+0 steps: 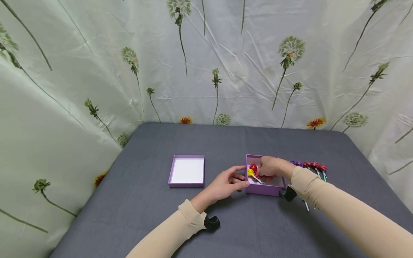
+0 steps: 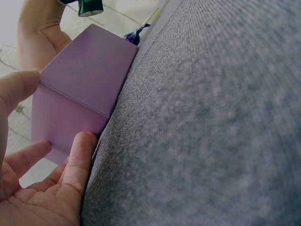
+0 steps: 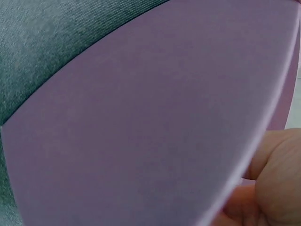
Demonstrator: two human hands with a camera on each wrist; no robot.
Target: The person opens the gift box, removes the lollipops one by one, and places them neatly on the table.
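A purple box [image 1: 262, 189] stands open-topped on the table, right of centre in the head view. Inside, along its left part, lie red lollipops [image 1: 253, 167] and a yellow lollipop [image 1: 250, 173] with a white stick. My left hand [image 1: 227, 183] touches the left side of the box with spread, fairly straight fingers; the left wrist view shows the fingertips [image 2: 84, 140] against the purple wall [image 2: 70, 120]. My right hand [image 1: 272, 166] reaches down into the box over the near wall [image 3: 141, 117]. Its fingertips are hidden, so whether it holds a lollipop is unclear.
Left of the box lies a shallow purple lid [image 1: 187, 171] with a white inside. To the right, partly behind the right forearm, are purple lollipops [image 1: 297, 163] and dark red lollipops [image 1: 314, 165] in a row. A flowered curtain [image 1: 206, 53] hangs behind the grey table [image 1: 155, 143].
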